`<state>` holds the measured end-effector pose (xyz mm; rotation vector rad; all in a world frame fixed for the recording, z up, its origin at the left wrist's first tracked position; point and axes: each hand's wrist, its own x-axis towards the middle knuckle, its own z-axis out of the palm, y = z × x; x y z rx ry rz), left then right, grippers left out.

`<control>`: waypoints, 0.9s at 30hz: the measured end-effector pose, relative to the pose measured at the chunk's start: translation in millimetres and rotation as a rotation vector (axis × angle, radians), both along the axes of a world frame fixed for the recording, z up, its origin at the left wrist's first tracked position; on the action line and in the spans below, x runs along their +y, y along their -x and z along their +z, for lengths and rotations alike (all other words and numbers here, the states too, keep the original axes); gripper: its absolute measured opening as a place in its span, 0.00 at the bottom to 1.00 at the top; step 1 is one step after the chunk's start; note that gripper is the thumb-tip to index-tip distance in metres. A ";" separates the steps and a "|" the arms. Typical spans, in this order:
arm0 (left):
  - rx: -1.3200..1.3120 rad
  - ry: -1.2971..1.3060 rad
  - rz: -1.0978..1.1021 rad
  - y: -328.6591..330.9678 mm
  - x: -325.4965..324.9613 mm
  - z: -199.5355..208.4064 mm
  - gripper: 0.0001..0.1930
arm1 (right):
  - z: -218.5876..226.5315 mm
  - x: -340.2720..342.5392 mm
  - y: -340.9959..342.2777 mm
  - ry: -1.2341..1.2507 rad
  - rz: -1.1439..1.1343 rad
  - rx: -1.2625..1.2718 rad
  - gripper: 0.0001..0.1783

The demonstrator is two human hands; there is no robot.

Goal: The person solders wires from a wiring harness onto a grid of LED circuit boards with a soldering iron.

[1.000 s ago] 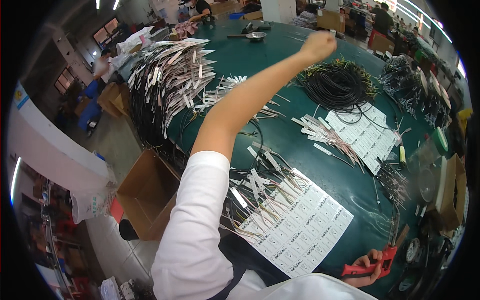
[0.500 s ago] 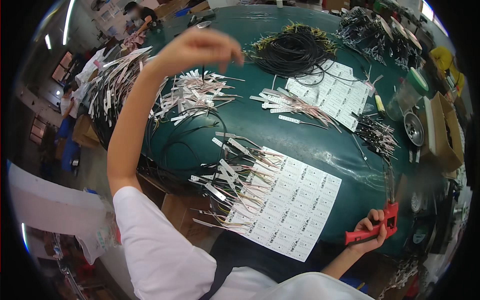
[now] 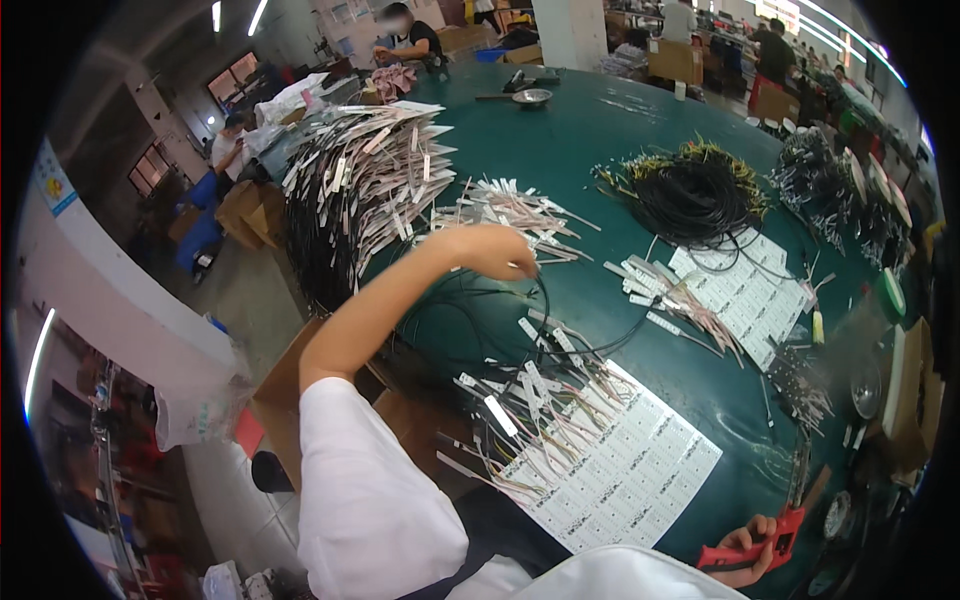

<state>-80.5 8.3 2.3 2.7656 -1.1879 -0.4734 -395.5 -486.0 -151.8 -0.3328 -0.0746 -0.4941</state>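
Observation:
My left hand (image 3: 497, 252) is closed, reached out over the middle of the green table. A black cable (image 3: 546, 300) hangs from its fingers and loops toward the nearer wires. At the lower right my right hand (image 3: 752, 548) grips a red soldering gun (image 3: 785, 538), its tip up. In front of me lies a white circuit board panel (image 3: 630, 465). Thin coloured wires run along its left side, with several small white strips (image 3: 500, 415) on their ends. Just beyond my left hand sits a loose heap of white strips with pinkish wires (image 3: 510, 205).
A tall pile of wired strips (image 3: 375, 170) covers the table's left edge. Coiled black cables (image 3: 695, 195) and a second white panel (image 3: 745, 285) lie at the right. A cardboard box (image 3: 910, 400) stands at the right rim. Other people work in the background.
My left hand has come down and nearer, its fingers now closed with a black cable hanging from them. The view has shifted, while my right hand keeps its grip on the soldering gun.

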 end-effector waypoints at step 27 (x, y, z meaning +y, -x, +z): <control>-0.079 0.519 0.195 -91.8 -192.0 -81.5 0.14 | 29.5 26.2 -14.7 -0.122 -0.068 0.087 0.46</control>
